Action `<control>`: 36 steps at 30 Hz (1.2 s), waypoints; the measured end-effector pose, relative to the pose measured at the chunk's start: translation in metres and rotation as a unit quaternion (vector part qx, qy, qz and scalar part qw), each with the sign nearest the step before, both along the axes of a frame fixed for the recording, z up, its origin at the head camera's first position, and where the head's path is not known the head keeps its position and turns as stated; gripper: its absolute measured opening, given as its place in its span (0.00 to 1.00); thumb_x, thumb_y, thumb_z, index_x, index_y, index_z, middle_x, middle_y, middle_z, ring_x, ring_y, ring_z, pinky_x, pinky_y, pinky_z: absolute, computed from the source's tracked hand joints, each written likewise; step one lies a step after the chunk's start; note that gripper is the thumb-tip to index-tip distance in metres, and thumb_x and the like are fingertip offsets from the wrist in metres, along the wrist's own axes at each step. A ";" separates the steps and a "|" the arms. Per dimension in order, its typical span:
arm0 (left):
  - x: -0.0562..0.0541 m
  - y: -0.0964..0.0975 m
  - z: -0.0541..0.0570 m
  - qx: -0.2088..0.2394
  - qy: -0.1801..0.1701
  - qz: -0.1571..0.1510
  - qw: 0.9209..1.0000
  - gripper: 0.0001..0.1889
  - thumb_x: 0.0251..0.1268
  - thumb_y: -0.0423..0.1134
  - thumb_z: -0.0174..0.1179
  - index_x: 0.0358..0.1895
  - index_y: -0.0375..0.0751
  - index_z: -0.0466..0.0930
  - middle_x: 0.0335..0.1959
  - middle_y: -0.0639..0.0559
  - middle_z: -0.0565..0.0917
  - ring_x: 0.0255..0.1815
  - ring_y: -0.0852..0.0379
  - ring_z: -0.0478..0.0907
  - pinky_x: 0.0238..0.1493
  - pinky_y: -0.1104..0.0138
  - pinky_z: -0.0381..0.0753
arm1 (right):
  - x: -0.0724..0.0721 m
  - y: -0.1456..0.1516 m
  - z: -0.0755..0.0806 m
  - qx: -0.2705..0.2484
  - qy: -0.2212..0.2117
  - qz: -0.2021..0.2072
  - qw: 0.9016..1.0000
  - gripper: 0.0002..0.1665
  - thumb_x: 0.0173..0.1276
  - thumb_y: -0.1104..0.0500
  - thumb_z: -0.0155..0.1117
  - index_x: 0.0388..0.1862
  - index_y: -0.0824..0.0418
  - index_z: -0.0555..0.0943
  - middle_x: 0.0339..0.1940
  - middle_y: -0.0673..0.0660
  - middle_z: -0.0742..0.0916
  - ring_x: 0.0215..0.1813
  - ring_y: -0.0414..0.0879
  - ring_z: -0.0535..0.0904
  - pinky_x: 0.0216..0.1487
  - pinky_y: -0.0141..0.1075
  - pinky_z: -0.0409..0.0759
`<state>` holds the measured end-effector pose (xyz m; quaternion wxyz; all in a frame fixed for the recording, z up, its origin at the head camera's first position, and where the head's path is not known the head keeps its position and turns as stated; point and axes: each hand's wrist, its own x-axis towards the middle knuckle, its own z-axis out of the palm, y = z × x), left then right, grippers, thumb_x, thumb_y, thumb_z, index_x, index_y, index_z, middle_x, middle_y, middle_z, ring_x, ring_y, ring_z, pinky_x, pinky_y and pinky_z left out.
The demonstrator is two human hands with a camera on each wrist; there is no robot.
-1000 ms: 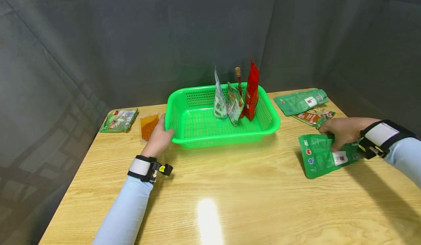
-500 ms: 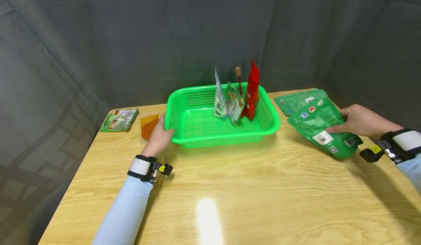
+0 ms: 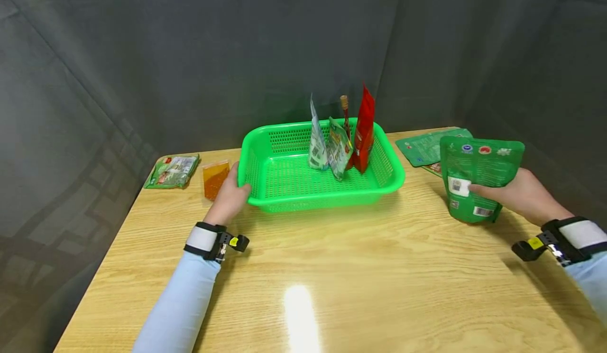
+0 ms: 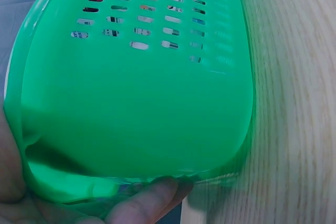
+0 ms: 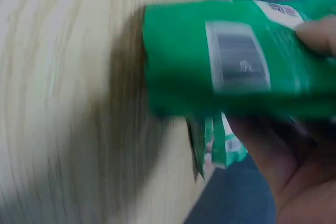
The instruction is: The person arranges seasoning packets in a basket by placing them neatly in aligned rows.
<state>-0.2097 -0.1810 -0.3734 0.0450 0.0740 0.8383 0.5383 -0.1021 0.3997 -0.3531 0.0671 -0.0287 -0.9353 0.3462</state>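
At the right of the head view my right hand (image 3: 531, 197) grips a green stand-up pouch (image 3: 481, 176), thumb across its printed face and the other fingers hidden behind. The pouch stands nearly upright; in the right wrist view its barcode end (image 5: 239, 56) is close to the wooden surface. My left hand (image 3: 229, 197) holds the left end of a green plastic basket (image 3: 308, 204), thumb over the rim. Inside the basket's right half stand a pale pouch (image 3: 316, 145), a green pouch (image 3: 339, 150), a cork-topped bottle (image 3: 345, 111) and a red pouch (image 3: 363, 131).
Left of the basket lie a packet of orange-red contents (image 3: 214, 180) and a green-edged packet (image 3: 172, 173). Behind the held pouch, another green pouch (image 3: 427, 146) lies over a partly hidden brown packet (image 3: 433, 168). A dark curtain (image 3: 303, 52) hangs behind the table (image 3: 360, 279).
My right hand has lifted the green pouch from lying on the table and turned it upright, bottom end down. The left hand and the basket have stayed in place.
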 end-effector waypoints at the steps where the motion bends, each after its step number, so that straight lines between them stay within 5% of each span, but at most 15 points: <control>1: 0.000 0.000 0.000 0.000 0.001 0.000 1.000 0.37 0.73 0.28 0.42 0.81 0.42 0.38 0.74 0.35 0.59 0.68 0.42 0.62 0.67 0.47 0.61 | 0.000 0.000 -0.001 -0.007 -0.001 0.011 1.000 0.36 0.62 0.53 0.75 0.63 0.67 0.71 0.41 0.30 0.78 0.39 0.20 0.73 0.35 0.22 0.74; 6: 0.000 0.001 0.001 0.005 0.000 -0.001 1.000 0.36 0.73 0.28 0.42 0.81 0.42 0.39 0.74 0.35 0.59 0.68 0.41 0.63 0.67 0.47 0.62 | 0.002 -0.001 -0.002 -0.028 -0.010 0.054 0.998 0.33 0.63 0.60 0.74 0.61 0.70 0.70 0.39 0.29 0.79 0.40 0.26 0.77 0.34 0.29 0.78; 12: 0.001 0.001 0.001 0.008 -0.004 0.002 1.000 0.37 0.73 0.28 0.43 0.81 0.41 0.38 0.75 0.34 0.58 0.70 0.41 0.61 0.68 0.47 0.61 | 0.003 -0.006 0.004 -0.068 -0.052 0.052 0.995 0.28 0.69 0.59 0.67 0.61 0.66 0.66 0.37 0.34 0.80 0.36 0.34 0.81 0.31 0.42 0.83; 15: 0.001 0.001 0.002 0.010 -0.004 0.001 1.000 0.37 0.73 0.27 0.43 0.81 0.42 0.38 0.75 0.34 0.57 0.70 0.41 0.61 0.69 0.47 0.61 | 0.004 -0.010 0.013 -0.078 -0.095 0.051 0.991 0.34 0.73 0.59 0.62 0.69 0.70 0.58 0.48 0.56 0.82 0.41 0.50 0.84 0.33 0.51 0.84; 19: 0.001 0.001 0.001 0.017 -0.001 -0.003 1.000 0.36 0.73 0.27 0.43 0.80 0.43 0.40 0.74 0.35 0.60 0.68 0.42 0.62 0.68 0.47 0.62 | 0.005 -0.017 0.022 -0.052 -0.142 0.051 0.987 0.41 0.77 0.58 0.55 0.72 0.80 0.46 0.60 0.83 0.68 0.47 0.66 0.81 0.36 0.55 0.84; 28: 0.000 0.001 0.000 0.005 -0.003 0.001 1.000 0.36 0.73 0.28 0.42 0.80 0.42 0.39 0.74 0.35 0.59 0.68 0.42 0.63 0.67 0.47 0.63 | 0.008 -0.026 0.020 -0.037 -0.111 0.050 0.992 0.35 0.79 0.60 0.51 0.70 0.82 0.49 0.55 0.83 0.72 0.41 0.57 0.84 0.33 0.49 0.85; 36: 0.001 0.001 0.002 0.010 -0.004 0.000 1.000 0.37 0.73 0.28 0.43 0.80 0.42 0.39 0.74 0.35 0.59 0.68 0.42 0.63 0.67 0.48 0.62 | 0.013 -0.031 0.023 -0.045 -0.046 0.036 0.997 0.33 0.77 0.64 0.51 0.70 0.81 0.51 0.57 0.82 0.70 0.35 0.28 0.77 0.30 0.45 0.85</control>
